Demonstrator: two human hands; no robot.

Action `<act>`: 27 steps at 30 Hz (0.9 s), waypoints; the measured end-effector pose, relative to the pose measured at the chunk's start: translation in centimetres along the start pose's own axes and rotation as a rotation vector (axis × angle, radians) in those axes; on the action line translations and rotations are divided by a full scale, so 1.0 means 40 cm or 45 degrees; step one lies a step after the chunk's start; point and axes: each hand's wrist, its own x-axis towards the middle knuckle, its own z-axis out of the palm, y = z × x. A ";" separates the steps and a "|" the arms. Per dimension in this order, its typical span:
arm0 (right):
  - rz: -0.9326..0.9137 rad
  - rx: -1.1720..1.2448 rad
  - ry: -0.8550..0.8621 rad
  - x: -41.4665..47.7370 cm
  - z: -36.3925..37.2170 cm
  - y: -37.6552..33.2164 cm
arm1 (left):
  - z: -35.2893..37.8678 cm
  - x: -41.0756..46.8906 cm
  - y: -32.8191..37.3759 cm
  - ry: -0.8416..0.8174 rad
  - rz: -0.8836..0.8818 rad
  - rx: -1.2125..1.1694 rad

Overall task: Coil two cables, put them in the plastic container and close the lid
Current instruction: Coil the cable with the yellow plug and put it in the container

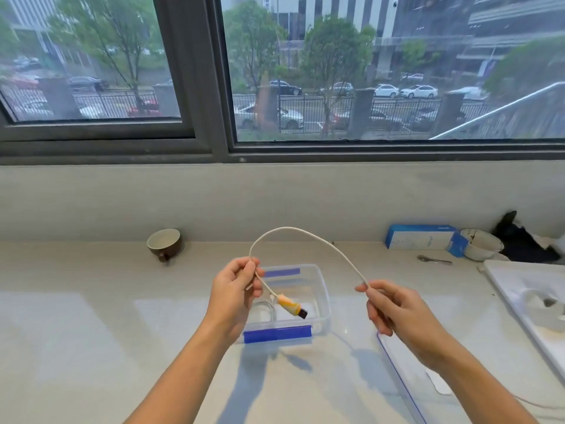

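Note:
A white cable (pixel 305 232) arches in the air between both hands, above the counter. My left hand (pixel 234 290) pinches it near one end, and its yellow-orange USB plug (pixel 292 307) dangles over the clear plastic container (pixel 324 301). My right hand (pixel 394 313) grips the other stretch of the cable. The container has blue clips and stands open; a thin white coiled cable (pixel 266 309) lies inside at its left. The clear lid with a blue rim (pixel 397 374) lies flat on the counter under my right forearm.
A brown cup (pixel 163 243) lies on its side at the back left. A blue box (pixel 423 240), a dirty bowl (pixel 481 247) and a spoon (pixel 434 260) sit at the back right. A white tray (pixel 526 301) fills the right edge. The window wall runs behind the counter.

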 end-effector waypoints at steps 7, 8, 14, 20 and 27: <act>-0.106 0.278 0.125 0.043 0.033 -0.081 | 0.160 -0.007 0.029 -0.087 -0.236 -0.684; -0.126 0.316 0.134 0.047 0.039 -0.088 | 0.184 -0.012 0.027 -0.107 -0.260 -0.744; -0.224 0.456 0.080 0.060 0.060 -0.125 | 0.292 -0.041 -0.004 -0.181 -0.370 -1.006; -0.298 0.373 0.233 0.068 0.061 -0.151 | 0.351 -0.060 -0.040 -0.262 -0.360 -1.052; -0.218 0.635 0.196 0.076 0.042 -0.171 | 0.376 -0.069 -0.089 -0.306 -0.277 -0.688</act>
